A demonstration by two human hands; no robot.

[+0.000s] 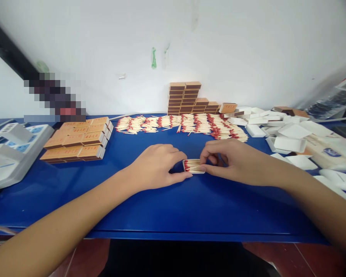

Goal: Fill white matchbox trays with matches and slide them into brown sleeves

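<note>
A small white matchbox tray [193, 166] filled with red-tipped matches lies on the blue table [149, 207] between my hands. My left hand [157, 165] curls around the tray's left end, thumb along its near side. My right hand [233, 159] pinches the tray's right end with thumb and fingers. Behind them a long row of loose red-tipped matches [184, 124] stretches across the table.
Finished orange matchboxes [79, 139] lie grouped at left, and another stack of matchboxes [187, 98] stands against the white wall. Empty white trays [288, 132] pile up at right. A white power strip [8, 150] sits at far left. The table's front edge runs below my forearms.
</note>
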